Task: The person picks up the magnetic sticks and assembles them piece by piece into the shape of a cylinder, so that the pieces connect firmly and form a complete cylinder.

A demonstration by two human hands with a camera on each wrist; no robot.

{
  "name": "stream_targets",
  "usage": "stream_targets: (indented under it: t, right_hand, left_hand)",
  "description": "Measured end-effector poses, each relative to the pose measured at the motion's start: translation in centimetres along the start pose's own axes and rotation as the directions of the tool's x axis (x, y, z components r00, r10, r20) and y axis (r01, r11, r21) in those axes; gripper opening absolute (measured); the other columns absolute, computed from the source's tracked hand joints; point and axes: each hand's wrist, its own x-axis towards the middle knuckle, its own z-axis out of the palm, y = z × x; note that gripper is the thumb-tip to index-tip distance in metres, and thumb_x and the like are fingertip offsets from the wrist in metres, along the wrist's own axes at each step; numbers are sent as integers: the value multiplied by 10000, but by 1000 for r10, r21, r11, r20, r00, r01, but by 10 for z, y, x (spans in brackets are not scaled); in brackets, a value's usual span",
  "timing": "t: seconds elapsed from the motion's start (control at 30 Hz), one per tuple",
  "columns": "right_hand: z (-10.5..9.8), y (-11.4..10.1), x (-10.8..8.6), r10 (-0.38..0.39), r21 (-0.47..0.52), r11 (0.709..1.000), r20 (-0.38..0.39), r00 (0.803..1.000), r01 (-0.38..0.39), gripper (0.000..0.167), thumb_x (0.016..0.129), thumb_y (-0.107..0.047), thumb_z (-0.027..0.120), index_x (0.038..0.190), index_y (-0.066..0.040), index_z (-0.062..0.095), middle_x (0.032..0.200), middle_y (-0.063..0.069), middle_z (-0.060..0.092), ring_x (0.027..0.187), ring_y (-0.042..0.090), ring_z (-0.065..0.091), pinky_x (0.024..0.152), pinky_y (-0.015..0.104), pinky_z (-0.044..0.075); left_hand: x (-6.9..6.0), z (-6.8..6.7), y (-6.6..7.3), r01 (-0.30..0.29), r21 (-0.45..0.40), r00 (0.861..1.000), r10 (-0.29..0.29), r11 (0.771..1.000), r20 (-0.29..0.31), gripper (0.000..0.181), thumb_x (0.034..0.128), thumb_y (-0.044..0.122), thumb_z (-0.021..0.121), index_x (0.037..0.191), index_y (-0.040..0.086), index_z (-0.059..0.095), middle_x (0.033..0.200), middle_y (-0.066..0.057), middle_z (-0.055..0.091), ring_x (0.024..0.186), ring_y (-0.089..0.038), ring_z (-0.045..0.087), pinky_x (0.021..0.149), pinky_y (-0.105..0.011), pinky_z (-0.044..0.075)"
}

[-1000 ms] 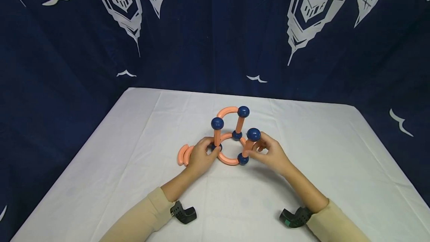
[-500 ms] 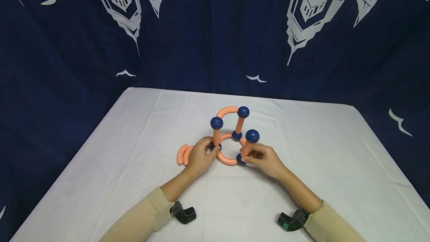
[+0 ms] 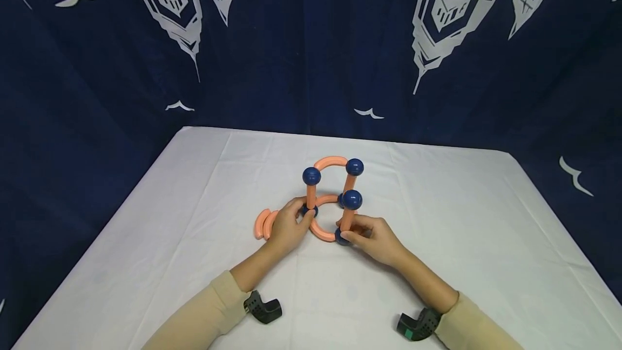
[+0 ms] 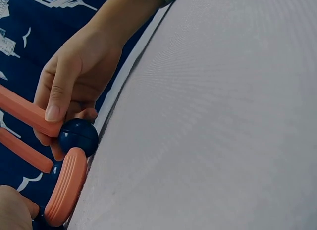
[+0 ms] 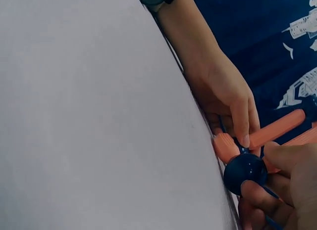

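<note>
A ball-and-stick toy frame stands at mid-table in the head view. It has blue balls, upright orange sticks and a base ring of curved orange rods (image 3: 323, 232). My left hand (image 3: 289, 228) pinches the frame at the lower left ball (image 3: 311, 211), below the upright with a blue ball (image 3: 311, 176) on top. My right hand (image 3: 376, 239) grips the near right stick (image 3: 347, 220) low down, just above its base ball (image 3: 342, 237). A curved rod (image 3: 331, 161) joins the left top ball to the far top ball (image 3: 355, 167). The near top ball (image 3: 352, 199) has no rod attached.
Two loose curved orange rods (image 3: 261, 224) lie left of my left hand. A white cloth covers the table (image 3: 437, 204), backed by a dark blue curtain (image 3: 272, 69) with white prints. Black wrist-camera mounts (image 3: 263, 307) sit on both wrists.
My right hand has come left and toward me, its fingers now lower on the near right stick. That stick stands straighter, and its base ball has shifted left. My left hand barely moves.
</note>
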Motion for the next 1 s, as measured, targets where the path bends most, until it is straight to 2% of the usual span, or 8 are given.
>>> stream_targets:
  t: [0.23,0.43,0.6,0.87,1.0]
  right_hand:
    - [3,-35,-1,-21,-1,1000,9,1000,22,191,879,78,647,1067,110,659,946,184,706,655,105,548,571,260,473]
    - [3,-33,-3,-76,44,996,7,997,76,182,857,117,649,1038,96,646,1019,232,693,715,147,606,591,265,491]
    - [2,-30,-1,-112,50,992,3,994,112,189,839,128,663,1020,75,649,1024,232,691,657,192,598,561,262,479]
    - [3,-28,-2,-77,63,995,-6,997,77,235,837,109,680,1069,81,651,1007,210,693,628,165,557,551,261,471]
    - [4,-28,-3,-54,81,995,-13,998,55,230,838,96,689,1065,78,657,1010,207,695,647,145,560,566,254,476]
  left_hand:
    - [-1,0,-1,19,-3,1000,-19,1000,6,293,936,113,642,1215,24,638,1170,-120,647,935,-227,595,806,-386,495]
    - [-1,1,-1,17,3,1000,-17,1000,12,290,937,108,639,1212,20,634,1169,-124,646,954,-230,604,805,-387,496]
    - [1,0,1,12,8,1000,-12,1000,10,300,941,115,634,1224,16,626,1183,-131,640,966,-238,602,816,-398,497]
    - [0,0,0,7,24,1000,-8,1000,17,316,946,124,630,1240,8,615,1188,-140,635,1017,-251,613,835,-415,506]
    - [-1,0,1,30,16,999,-31,999,20,340,951,129,621,1267,6,598,1214,-148,621,1073,-265,608,871,-422,502]
